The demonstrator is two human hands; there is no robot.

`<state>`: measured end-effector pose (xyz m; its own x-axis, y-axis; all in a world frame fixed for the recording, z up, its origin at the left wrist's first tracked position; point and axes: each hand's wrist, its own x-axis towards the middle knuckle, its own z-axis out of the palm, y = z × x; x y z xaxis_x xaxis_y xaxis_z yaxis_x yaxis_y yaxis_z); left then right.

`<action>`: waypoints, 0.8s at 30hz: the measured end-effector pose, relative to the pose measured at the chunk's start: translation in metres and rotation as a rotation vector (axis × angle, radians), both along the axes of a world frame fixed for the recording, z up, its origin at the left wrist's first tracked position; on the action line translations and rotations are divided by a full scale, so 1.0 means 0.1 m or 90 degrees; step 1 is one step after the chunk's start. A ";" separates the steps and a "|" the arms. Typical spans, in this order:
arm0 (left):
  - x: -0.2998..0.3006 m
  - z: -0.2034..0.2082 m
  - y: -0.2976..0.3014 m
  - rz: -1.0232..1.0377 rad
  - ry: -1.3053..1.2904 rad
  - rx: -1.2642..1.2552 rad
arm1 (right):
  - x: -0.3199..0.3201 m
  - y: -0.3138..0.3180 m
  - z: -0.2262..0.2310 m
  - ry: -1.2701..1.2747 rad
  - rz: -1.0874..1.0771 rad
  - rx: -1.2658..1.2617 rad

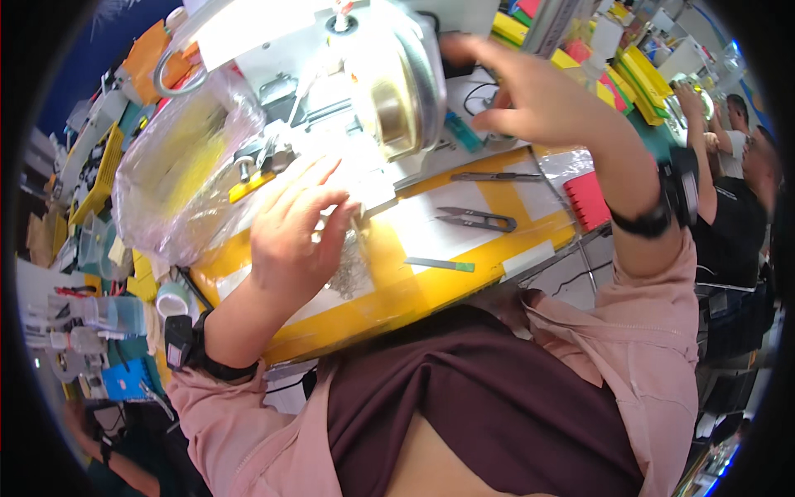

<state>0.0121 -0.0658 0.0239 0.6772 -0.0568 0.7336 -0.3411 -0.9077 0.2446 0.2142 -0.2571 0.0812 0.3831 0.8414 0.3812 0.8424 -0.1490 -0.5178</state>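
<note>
My left hand [300, 230] is at the brightly lit base of a white machine [236, 33]. Its thumb and forefinger tips come together in a pinch, the other fingers reach forward, and glare hides whatever is between the tips. Right of the glare stands a round wheel-like part [396, 91] of the machine, with a pale gold core. My right hand [530, 95] is raised beside this wheel, its fingers spread and holding nothing. Below the hands, thread snips [480, 219], tweezers [497, 176] and a thin grey strip with a green end [440, 264] lie on the yellow-taped worktop [389, 286].
A clear plastic bag [178, 170] with yellowish contents bulges left of the machine. A red tray [586, 201] and a teal block [462, 131] are at the right. Tape rolls [172, 300] and containers crowd the left. Co-workers sit at far right [737, 207] and lower left.
</note>
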 end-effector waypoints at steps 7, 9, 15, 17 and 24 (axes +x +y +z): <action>-0.05 0.01 -0.07 -0.232 0.024 -0.472 | 0.26 -0.17 0.54 0.149 -0.093 0.009; -0.18 0.09 -0.06 -0.267 -0.056 -0.439 | -0.11 -0.24 0.43 -0.151 -0.161 -0.012; -0.36 0.20 -0.41 -0.331 -0.312 -0.068 | -0.98 -0.51 -0.03 -0.193 0.041 -0.281; -0.37 0.30 -0.38 -0.305 -0.221 -0.081 | -1.07 -0.55 0.07 -0.108 0.092 -0.273; -0.11 0.65 -0.46 -0.324 0.043 -0.228 | -1.25 -0.74 0.26 0.041 0.304 0.083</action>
<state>0.0009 -0.1121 0.0892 0.6758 -0.1428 0.7232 -0.6820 -0.4934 0.5399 0.0891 -0.3314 0.1074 -0.0076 0.8756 0.4830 0.7669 0.3151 -0.5590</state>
